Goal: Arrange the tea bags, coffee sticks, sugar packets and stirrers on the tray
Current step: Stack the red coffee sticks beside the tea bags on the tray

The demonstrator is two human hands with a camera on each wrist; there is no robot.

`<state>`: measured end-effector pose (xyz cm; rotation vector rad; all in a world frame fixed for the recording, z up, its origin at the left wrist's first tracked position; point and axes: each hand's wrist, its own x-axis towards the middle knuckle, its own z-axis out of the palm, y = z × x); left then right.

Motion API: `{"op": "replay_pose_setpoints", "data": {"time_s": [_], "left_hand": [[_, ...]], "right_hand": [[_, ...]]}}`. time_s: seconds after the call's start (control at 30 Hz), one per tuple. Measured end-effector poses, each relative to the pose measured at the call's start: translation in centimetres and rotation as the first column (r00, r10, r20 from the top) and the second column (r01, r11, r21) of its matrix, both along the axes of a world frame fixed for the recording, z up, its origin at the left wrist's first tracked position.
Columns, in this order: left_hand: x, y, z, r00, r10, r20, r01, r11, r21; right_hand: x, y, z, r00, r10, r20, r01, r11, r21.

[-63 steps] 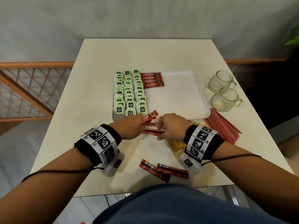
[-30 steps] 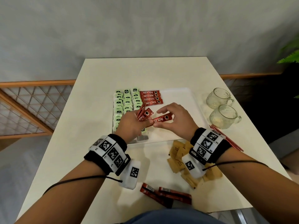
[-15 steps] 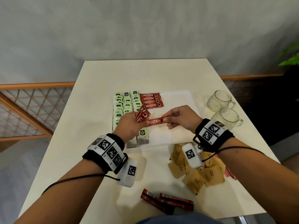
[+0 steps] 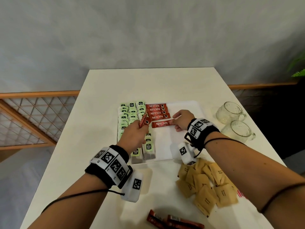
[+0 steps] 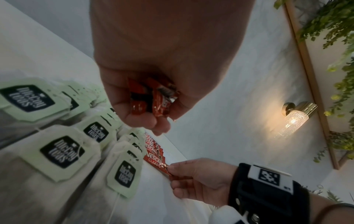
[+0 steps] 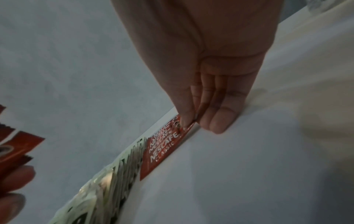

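On the white tray (image 4: pixel 184 103) lie rows of green tea bags (image 4: pixel 132 111) and a stack of red coffee sticks (image 4: pixel 156 111). My right hand (image 4: pixel 180 120) pinches the right end of one more coffee stick (image 4: pixel 160 124), laid flat on the tray just below that stack; the pinch also shows at the coffee stick (image 6: pixel 162 153). My left hand (image 4: pixel 137 134) hovers over the tea bags and grips a small bunch of coffee sticks (image 5: pixel 151 98). Brown sugar packets (image 4: pixel 204 184) lie on the table in front of the tray. More coffee sticks (image 4: pixel 173 222) lie near the table's front edge.
Two glass mugs (image 4: pixel 231 113) (image 4: pixel 237 131) stand right of the tray. A red sliver of stirrers (image 4: pixel 241 194) peeks out beside my right forearm. The right half of the tray is bare. A wooden lattice rail (image 4: pixel 33 116) runs left of the table.
My right hand took one stick from the left hand's bunch, carried it away from me and laid it below the stack. The left hand kept its bunch over the tea bags.
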<state>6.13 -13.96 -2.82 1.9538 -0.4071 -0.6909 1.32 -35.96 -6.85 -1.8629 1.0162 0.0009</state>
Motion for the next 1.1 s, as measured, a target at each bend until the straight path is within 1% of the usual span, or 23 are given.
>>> {"op": "replay_pose_setpoints", "data": {"time_s": [0.2, 0.3, 0.37, 0.4, 0.43, 0.47, 0.5, 0.53, 0.6, 0.67, 0.73, 0.77, 0.83, 0.87, 0.93, 1.0, 1.03, 1.1], "left_hand": [[0.2, 0.4, -0.1, 0.994, -0.043, -0.104, 0.036, 0.997, -0.075], [0.1, 1.0, 0.1, 0.973, -0.098, -0.211, 0.058, 0.980, -0.190], [0.0, 1.3, 0.4, 0.951, -0.128, -0.281, 0.048, 0.960, -0.276], [0.1, 1.4, 0.4, 0.944, -0.141, -0.298, 0.048, 0.953, -0.298], [0.1, 1.5, 0.4, 0.943, -0.150, -0.296, 0.059, 0.953, -0.297], [0.1, 1.5, 0.4, 0.946, -0.163, -0.282, 0.081, 0.956, -0.280], [0.0, 1.4, 0.4, 0.948, -0.174, -0.265, 0.104, 0.961, -0.257], [-0.1, 1.2, 0.5, 0.950, -0.179, -0.257, 0.117, 0.964, -0.239], [-0.4, 0.8, 0.6, 0.952, -0.175, -0.252, 0.121, 0.969, -0.216], [-0.6, 0.4, 0.8, 0.957, -0.177, -0.229, 0.127, 0.968, -0.215], [-0.7, 0.3, 0.9, 0.962, -0.182, -0.204, 0.136, 0.966, -0.222], [-0.7, 0.4, 0.9, 0.963, -0.177, -0.202, 0.133, 0.967, -0.217], [-0.8, 0.7, 0.8, 0.966, -0.166, -0.197, 0.125, 0.971, -0.204], [-0.9, 0.8, 0.7, 0.970, -0.153, -0.188, 0.115, 0.973, -0.202], [-1.0, 0.7, 0.7, 0.979, -0.113, -0.167, 0.077, 0.975, -0.210], [-0.9, 0.4, 0.7, 0.983, -0.092, -0.157, 0.056, 0.973, -0.222], [-1.0, 0.4, 0.9, 0.982, -0.101, -0.159, 0.063, 0.972, -0.227], [-0.9, 0.7, 1.2, 0.972, -0.154, -0.177, 0.106, 0.961, -0.257]], "right_hand": [[1.3, 0.2, -0.3, 0.999, -0.041, -0.007, 0.041, 0.999, -0.028], [1.6, 0.2, -0.2, 0.998, -0.063, -0.024, 0.062, 0.998, -0.030], [1.5, 0.2, -0.1, 0.998, -0.037, -0.051, 0.031, 0.992, -0.123], [1.5, 0.3, 0.1, 0.999, -0.023, -0.044, 0.015, 0.984, -0.178], [1.4, 0.6, 0.5, 1.000, -0.008, -0.002, 0.008, 0.980, -0.198], [1.2, 1.1, 1.1, 0.997, 0.014, 0.070, -0.002, 0.986, -0.168], [1.0, 1.8, 1.9, 0.988, 0.049, 0.147, -0.034, 0.995, -0.099], [0.7, 2.6, 2.9, 0.975, 0.098, 0.201, -0.096, 0.995, -0.019], [-0.2, 4.2, 4.6, 0.943, 0.222, 0.248, -0.249, 0.964, 0.087], [-1.0, 5.2, 5.4, 0.905, 0.321, 0.279, -0.359, 0.928, 0.095], [-1.9, 5.2, 5.4, 0.890, 0.331, 0.313, -0.368, 0.928, 0.063], [-2.2, 4.9, 5.3, 0.895, 0.298, 0.332, -0.336, 0.940, 0.061], [-2.9, 4.3, 5.5, 0.902, 0.211, 0.378, -0.271, 0.956, 0.113], [-3.3, 4.1, 5.7, 0.902, 0.194, 0.385, -0.268, 0.952, 0.147], [-3.8, 4.4, 6.0, 0.905, 0.239, 0.351, -0.316, 0.932, 0.179], [-4.0, 5.0, 6.3, 0.892, 0.301, 0.337, -0.373, 0.912, 0.172], [-4.0, 5.2, 6.3, 0.887, 0.302, 0.350, -0.378, 0.909, 0.173], [-4.1, 5.0, 6.3, 0.891, 0.256, 0.376, -0.346, 0.917, 0.196]]}}
